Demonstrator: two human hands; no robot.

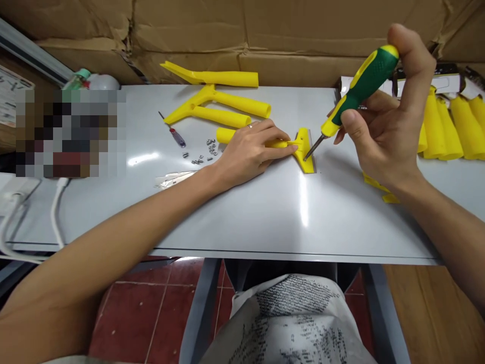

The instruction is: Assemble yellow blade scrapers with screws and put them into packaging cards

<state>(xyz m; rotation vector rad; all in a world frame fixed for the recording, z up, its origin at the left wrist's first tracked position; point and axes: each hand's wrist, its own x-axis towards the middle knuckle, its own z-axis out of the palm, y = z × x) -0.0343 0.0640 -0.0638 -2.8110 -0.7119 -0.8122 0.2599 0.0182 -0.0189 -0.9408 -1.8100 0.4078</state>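
A yellow plastic scraper [303,136] lies on the table, a thin metal blade along the right edge of its wide head. My left hand [252,149] is closed over its handle and holds it down, with the fingertips near the neck. In my right hand [382,121] is a green and yellow screwdriver [364,86], tilted, its handle between thumb and fingers. The screwdriver's tip meets the lower part of the scraper head; a screw under it is too small to make out. Several small metal screws [211,146] lie left of my left hand.
Yellow scraper handles [231,79] lie at the back of the table [242,217], beside a small purple screwdriver [177,137]. Thin blades [174,179] rest near my left forearm. More yellow handles [435,131] stand at right. Cardboard [189,30] walls the back; a white cable [56,212] runs at left.
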